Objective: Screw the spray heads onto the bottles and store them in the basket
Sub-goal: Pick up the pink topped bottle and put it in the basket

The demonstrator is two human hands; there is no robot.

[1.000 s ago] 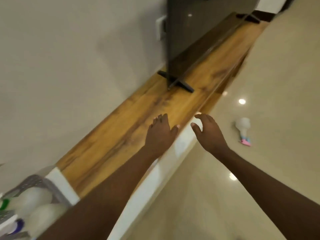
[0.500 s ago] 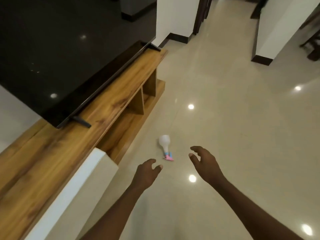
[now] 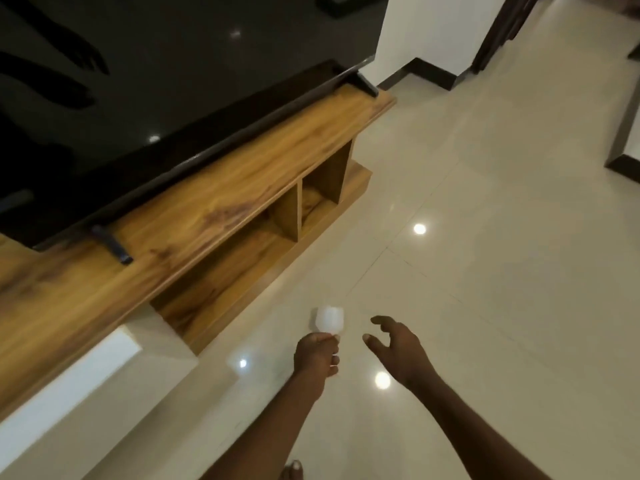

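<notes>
Now left hand (image 3: 316, 355) grips rounded white bottle (image 3: 329, 318).

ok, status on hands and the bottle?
Left hand shut on white bottle, low over floor. Right hand open beside it, empty. Basket not in view. Nothing in the way.

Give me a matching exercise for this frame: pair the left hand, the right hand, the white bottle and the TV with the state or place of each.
Things:
1. left hand
2. right hand
3. white bottle
4. TV

States or places:
A. standing on the wooden cabinet
B. open, fingers spread, holding nothing
C. closed around the bottle's lower end
D. sticking out above a fist, over the tiled floor

Pairs: 1-C, 2-B, 3-D, 4-A
</notes>
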